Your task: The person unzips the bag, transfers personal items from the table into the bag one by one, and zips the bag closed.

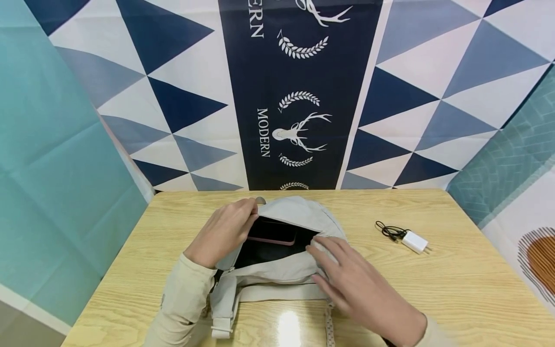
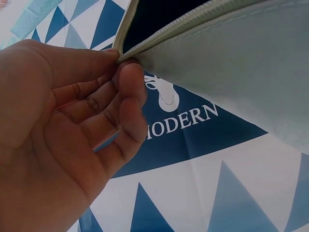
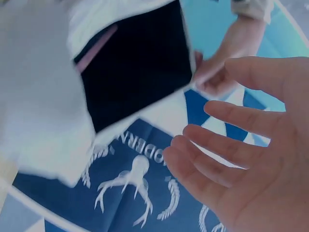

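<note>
A light grey bag (image 1: 277, 271) with a strap and buckle lies on the table, its zipped opening spread wide. Inside the dark interior rests what looks like a phone (image 1: 274, 234) with a pink edge, which also shows in the right wrist view. My left hand (image 1: 225, 231) pinches the bag's edge at the end of the zipper (image 2: 169, 31), between thumb and forefinger. Beside the bag's right side is my right hand (image 1: 351, 279), its fingers spread and loosely bent; in the right wrist view the hand (image 3: 256, 145) holds nothing.
On the right of the wooden table (image 1: 438, 294) lie a white plug charger (image 1: 415, 241) and a coiled black cable (image 1: 392, 232). A patterned cloth (image 1: 299, 72) hangs behind the table's far edge. A chain-like strap (image 1: 330, 325) hangs toward the front.
</note>
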{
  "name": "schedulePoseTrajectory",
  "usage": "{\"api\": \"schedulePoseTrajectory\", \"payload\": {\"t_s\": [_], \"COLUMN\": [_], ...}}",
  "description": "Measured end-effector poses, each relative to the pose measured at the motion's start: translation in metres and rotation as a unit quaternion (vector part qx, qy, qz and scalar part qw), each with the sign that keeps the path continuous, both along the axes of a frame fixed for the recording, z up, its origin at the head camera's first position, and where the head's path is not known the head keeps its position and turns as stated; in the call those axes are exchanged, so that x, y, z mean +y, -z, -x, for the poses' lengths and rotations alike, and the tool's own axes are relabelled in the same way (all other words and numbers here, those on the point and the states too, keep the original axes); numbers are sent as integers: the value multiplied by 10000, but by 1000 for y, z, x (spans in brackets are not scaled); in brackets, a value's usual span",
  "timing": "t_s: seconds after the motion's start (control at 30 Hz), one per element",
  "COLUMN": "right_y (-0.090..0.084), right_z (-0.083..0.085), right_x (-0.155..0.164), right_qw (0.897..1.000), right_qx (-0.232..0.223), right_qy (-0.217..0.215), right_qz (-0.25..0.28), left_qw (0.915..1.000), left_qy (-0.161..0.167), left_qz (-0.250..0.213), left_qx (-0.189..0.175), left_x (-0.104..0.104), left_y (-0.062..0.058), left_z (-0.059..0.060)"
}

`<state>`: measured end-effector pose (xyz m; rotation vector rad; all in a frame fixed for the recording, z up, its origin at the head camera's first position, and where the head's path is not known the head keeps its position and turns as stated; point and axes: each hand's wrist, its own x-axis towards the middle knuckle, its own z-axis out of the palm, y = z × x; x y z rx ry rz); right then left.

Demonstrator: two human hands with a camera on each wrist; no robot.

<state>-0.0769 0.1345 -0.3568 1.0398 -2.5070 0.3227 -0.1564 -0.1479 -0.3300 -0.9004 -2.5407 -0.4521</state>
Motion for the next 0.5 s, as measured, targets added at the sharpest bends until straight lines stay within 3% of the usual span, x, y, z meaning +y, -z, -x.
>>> {"api": "schedulePoseTrajectory", "payload": {"t_s": [0.23, 0.5], "right_y": [-11, -12], "right_z": [18, 54], "right_x": [37, 84], "right_qw": [9980, 9916], "right_qx": [108, 485], "right_qy": [520, 1138], "right_qz": [335, 366], "left_qw": [10000, 10000], "left_qy": [-8, -62], "left_qz": [-25, -16], "left_qx": [-56, -2], "left_x": [0, -2], "left_y": [0, 1], "left_z": [0, 0]}}
